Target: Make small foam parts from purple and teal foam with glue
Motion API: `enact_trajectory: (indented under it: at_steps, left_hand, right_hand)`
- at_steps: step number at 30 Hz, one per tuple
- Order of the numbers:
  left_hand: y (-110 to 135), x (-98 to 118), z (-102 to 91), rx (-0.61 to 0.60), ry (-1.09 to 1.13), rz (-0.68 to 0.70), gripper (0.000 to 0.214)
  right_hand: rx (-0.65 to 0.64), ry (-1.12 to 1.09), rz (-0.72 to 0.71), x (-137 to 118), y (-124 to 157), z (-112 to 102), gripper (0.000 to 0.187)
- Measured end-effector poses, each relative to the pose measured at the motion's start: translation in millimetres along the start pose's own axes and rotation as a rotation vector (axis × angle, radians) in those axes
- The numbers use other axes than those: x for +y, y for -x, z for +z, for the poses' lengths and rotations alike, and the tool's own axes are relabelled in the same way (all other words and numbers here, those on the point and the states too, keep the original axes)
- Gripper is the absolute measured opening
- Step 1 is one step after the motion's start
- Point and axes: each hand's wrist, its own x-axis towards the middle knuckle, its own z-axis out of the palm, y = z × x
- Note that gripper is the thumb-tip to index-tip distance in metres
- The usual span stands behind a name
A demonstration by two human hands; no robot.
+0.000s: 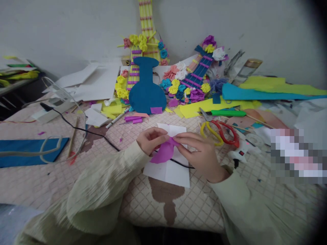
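Note:
Both my hands meet over a white sheet of paper (176, 172) in the middle of the table. My left hand (150, 139) and my right hand (198, 149) pinch a piece of purple foam (163, 153) between their fingertips, its loose end hanging down toward me. A black cable (102, 136) runs under the purple piece and across the white sheet. Cream sleeves cover both my arms.
A blue guitar-shaped cutout (146, 88) stands behind, among foam flowers (178, 85) and yellow sheets (199, 107). Scissors with yellow and red handles (219, 131) and a white glue gun (241, 149) lie right. A blue strip (25, 151) lies left. A blurred patch (297, 156) sits far right.

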Motion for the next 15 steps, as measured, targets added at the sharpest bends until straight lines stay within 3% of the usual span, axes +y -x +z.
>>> enact_trajectory:
  at_steps: [4, 8, 15]
  left_hand:
    - [2.4, -1.4, -1.9, -0.045, -0.089, 0.042, 0.023]
    - [3.4, -0.3, -2.6, -0.015, -0.105, 0.091, 0.022]
    - [7.2, -6.9, -1.3, -0.077, -0.281, 0.411, 0.019]
  right_hand:
    - [-0.053, -0.023, 0.017, -0.8, -0.9, -0.9, 0.023]
    - [-0.116, -0.159, 0.174, -5.9, -3.7, -6.4, 0.035]
    - [-0.168, -0.452, 0.529, -6.0, -3.6, -5.4, 0.022]
